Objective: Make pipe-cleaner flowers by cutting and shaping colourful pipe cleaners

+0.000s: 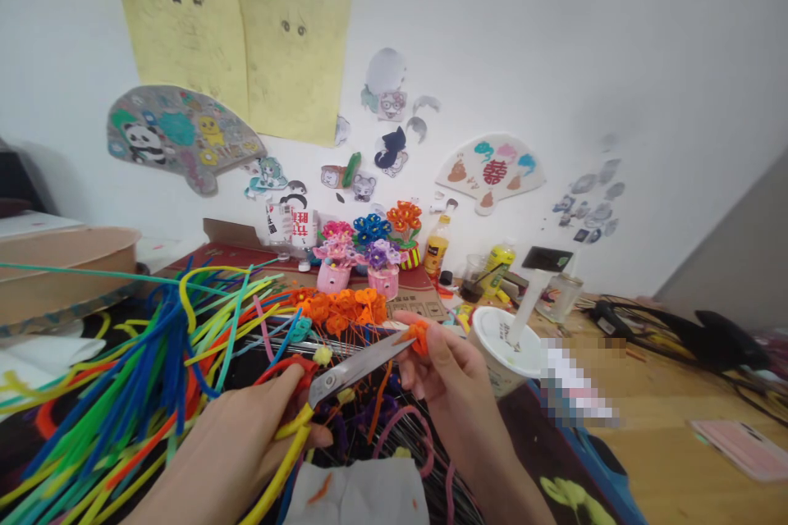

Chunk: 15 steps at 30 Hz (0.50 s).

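1. The left hand [262,417], at seven o'clock in the view, is holding the scissors [360,365] by the handles; its grip is wrapping around them.
2. The scissors are pointing toward two o'clock, their tips overlapping the flower [419,338] in the view; whether they are touching it, one cannot tell.
3. The right hand [455,377], at five o'clock, is pinching this orange flower in a narrow grip between thumb and fingers.
4. More orange flowers [341,309] are lying bunched at ten o'clock from the held one, their stems trailing downward.
5. Pipe cleaners [161,336] of many colours are fanning out at ten o'clock from the left hand.
6. A lidded cup [489,328] is standing at two o'clock from the right hand; white paper [360,496] is lying at seven o'clock from the flower.
7. A pink phone [742,449] is resting at four o'clock in the view, on the table [662,394].
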Tool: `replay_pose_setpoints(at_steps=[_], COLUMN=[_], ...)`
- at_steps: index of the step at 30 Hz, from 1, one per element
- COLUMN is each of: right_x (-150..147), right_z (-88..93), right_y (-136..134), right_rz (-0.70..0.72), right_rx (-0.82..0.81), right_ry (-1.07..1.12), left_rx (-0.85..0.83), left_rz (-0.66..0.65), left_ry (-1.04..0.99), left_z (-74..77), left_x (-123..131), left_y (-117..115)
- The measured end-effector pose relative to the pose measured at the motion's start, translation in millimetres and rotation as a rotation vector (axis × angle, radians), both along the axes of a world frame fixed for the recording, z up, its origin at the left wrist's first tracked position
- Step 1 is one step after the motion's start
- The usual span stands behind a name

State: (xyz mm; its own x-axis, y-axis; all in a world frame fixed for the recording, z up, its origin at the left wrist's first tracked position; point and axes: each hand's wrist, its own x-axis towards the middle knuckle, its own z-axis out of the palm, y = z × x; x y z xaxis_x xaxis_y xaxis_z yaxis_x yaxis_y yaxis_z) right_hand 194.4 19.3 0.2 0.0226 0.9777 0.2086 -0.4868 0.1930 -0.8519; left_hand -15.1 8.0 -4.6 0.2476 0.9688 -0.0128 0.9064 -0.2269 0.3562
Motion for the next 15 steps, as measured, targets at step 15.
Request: replay_pose_setpoints(at_steps=[15], right_x=[-0.1], right_z=[-0.4], right_y=[0.4], right_rz=[0.044], right_rx=[0.013], right_ry=[0.064], left_rx=[0.113], left_rz=[-0.008], left_ry=[-0.181], left_z=[-8.0], left_x=[0.3], left_y=[-0.3])
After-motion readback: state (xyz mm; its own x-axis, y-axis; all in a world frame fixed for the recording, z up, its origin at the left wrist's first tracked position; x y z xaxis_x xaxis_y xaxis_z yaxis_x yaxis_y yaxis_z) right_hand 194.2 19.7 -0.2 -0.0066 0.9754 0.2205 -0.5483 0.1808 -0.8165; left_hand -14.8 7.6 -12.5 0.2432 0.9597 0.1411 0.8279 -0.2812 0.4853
